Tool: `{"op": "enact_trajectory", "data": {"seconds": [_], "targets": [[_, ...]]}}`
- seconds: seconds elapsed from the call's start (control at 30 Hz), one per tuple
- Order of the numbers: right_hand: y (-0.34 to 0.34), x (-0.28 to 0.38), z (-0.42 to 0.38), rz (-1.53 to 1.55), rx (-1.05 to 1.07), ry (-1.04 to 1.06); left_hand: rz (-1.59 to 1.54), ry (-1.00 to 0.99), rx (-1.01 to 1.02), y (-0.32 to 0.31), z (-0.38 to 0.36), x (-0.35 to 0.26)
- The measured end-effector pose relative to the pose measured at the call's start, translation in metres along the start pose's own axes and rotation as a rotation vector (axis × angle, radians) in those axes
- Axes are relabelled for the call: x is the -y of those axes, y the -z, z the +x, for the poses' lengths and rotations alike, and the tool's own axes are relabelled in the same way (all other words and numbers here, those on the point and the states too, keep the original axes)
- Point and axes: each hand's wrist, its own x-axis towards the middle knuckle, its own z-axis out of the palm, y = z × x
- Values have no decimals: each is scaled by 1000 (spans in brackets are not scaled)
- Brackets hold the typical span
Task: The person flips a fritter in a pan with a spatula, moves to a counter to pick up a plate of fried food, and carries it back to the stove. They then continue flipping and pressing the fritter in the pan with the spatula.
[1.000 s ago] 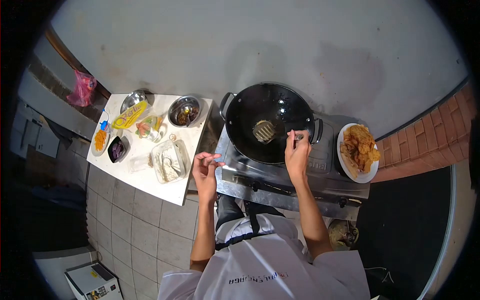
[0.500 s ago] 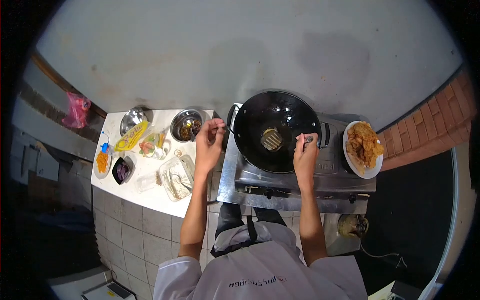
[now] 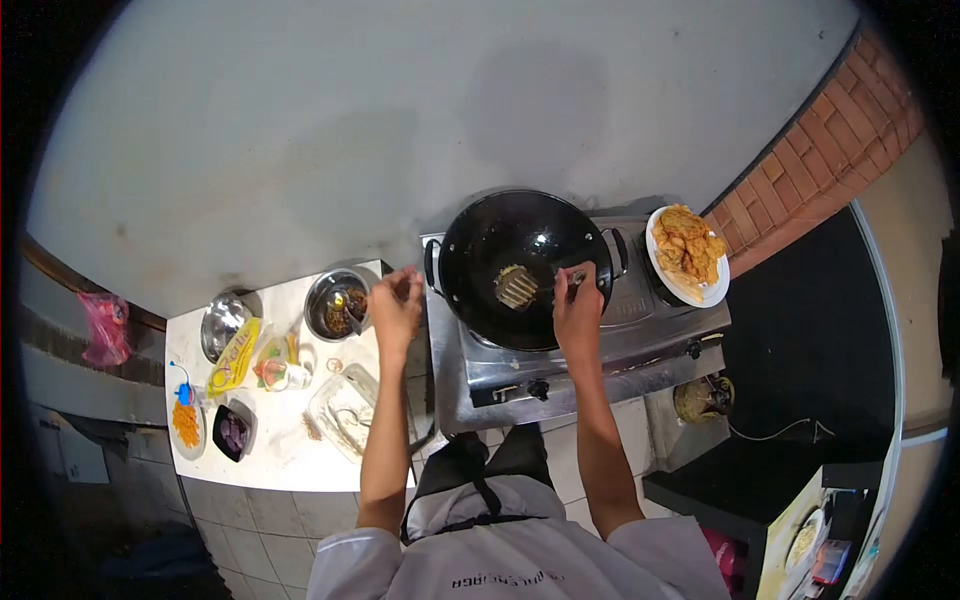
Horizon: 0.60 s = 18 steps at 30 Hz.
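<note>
A black wok (image 3: 480,235) rests on the steel gas stove (image 3: 510,373). My right hand (image 3: 580,310) grips the handle of a slotted spatula (image 3: 517,288), whose metal head lies in the wok over a small pale piece of food. My left hand (image 3: 396,310) is raised left of the wok, beside a steel bowl (image 3: 322,318) with dark sauce and a spoon. Its fingers are bent together; whether something small is between them cannot be made out. To the right, fried food (image 3: 686,248) is heaped on a white plate (image 3: 716,293).
The white table (image 3: 275,460) on the left holds a tub (image 3: 340,412) with pale residue, a yellow packet (image 3: 236,358), another steel bowl (image 3: 222,328), a black bowl (image 3: 234,432) and a plate of orange pieces (image 3: 186,425). A gas cylinder (image 3: 700,400) stands below the stove.
The view has turned, so the stove and table appear tilted and shifted left. My right hand still holds the spatula in the wok. My left hand stays raised near the steel bowl.
</note>
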Motion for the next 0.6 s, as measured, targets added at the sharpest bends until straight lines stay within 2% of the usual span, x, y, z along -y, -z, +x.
{"op": "enact_trajectory", "data": {"seconds": [0.03,0.07,0.17,0.37,0.6], "targets": [[-3,-1,-3,6,-8,-1,9,46,18,-2,-1,5],[-3,0,-5,24,-19,12,7,-11,-21,-3,-3,6],[1,3,-10,61,-29,-2,-25,-6,10,-2,-2,6],[24,3,-3,267,-194,-3,-1,-17,27,-5,10,5],[44,-18,2,129,-158,29,167,-26,-7,-16,8,19]]}}
